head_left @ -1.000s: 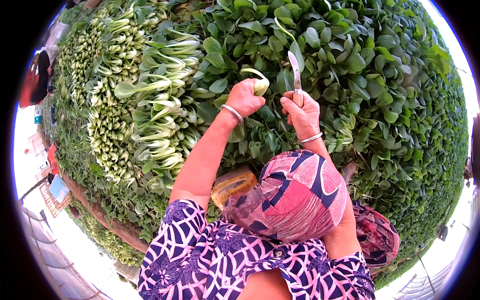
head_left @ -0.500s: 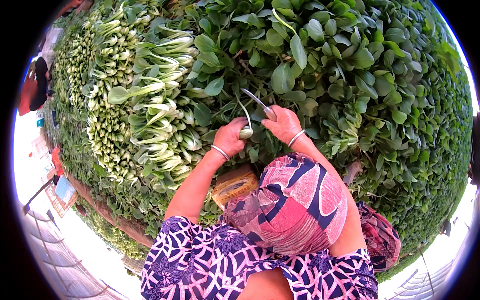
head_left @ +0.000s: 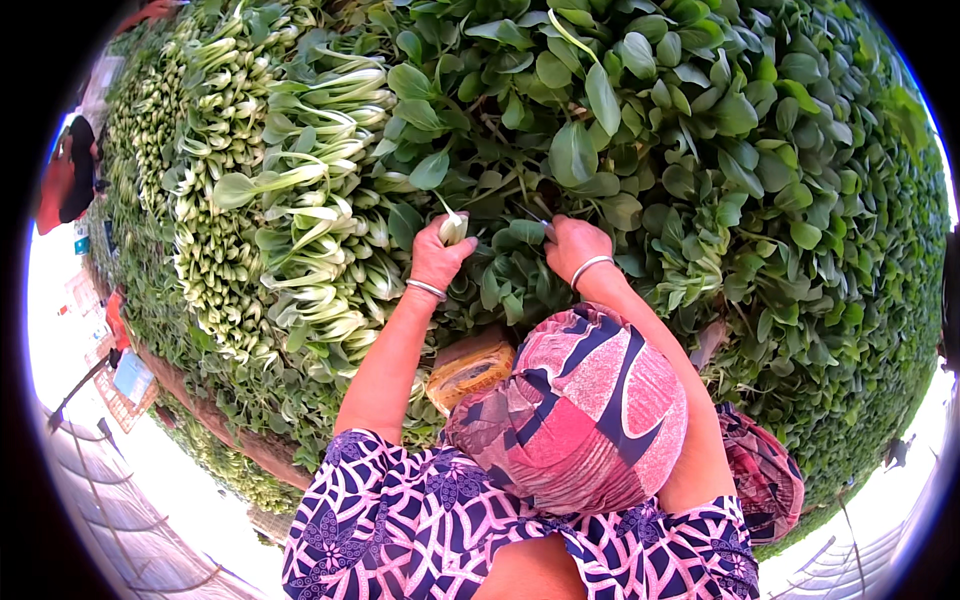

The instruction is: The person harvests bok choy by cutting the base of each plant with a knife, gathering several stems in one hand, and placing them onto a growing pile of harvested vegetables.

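Left fingers (head_left: 432,236) around pale stalk (head_left: 454,229), now farther from right hand (head_left: 579,245)

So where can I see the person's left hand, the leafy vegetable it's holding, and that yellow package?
Left hand (head_left: 438,258): head view, on the back of the hand.
Leafy vegetable (head_left: 454,229): head view, on its pale base.
Yellow package (head_left: 473,376): head view, on its yellow face.
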Demonstrator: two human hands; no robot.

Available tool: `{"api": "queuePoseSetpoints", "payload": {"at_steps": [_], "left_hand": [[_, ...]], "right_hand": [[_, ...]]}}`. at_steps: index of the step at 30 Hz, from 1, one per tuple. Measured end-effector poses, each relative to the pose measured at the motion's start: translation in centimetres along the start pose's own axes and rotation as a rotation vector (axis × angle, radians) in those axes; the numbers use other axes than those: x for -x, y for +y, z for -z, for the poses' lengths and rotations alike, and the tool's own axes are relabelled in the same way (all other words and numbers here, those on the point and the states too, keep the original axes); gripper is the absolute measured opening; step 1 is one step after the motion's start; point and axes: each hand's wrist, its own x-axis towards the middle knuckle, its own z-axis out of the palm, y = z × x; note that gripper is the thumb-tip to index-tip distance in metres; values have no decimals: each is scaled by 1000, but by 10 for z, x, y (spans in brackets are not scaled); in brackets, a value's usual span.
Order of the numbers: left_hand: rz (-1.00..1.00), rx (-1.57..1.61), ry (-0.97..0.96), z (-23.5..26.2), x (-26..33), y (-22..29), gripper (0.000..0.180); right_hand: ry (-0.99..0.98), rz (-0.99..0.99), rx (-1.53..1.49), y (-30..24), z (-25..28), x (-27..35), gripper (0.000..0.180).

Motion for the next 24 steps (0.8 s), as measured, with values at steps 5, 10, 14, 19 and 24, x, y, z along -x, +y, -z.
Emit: {"api": "queuePoseSetpoints", "payload": {"at_steps": [5,10,14,19,24], "left_hand": [[17,60,51,-1,4,20,50],[-38,97,89,1,5,26,55],[47,132,133,10,4,16,54],[23,79,132,11,8,16,42],[-4,126,146,3,12,38,37]], "right_hand": [[89,-181,-154,-14,14,-23,31],[166,-384,-707,15,11,-40,31],[184,-399,-1019,13,24,-22,18],[-13,-162,-967,3,31,6,17],[-80,90,-746,-11,13,-1,39]]}}
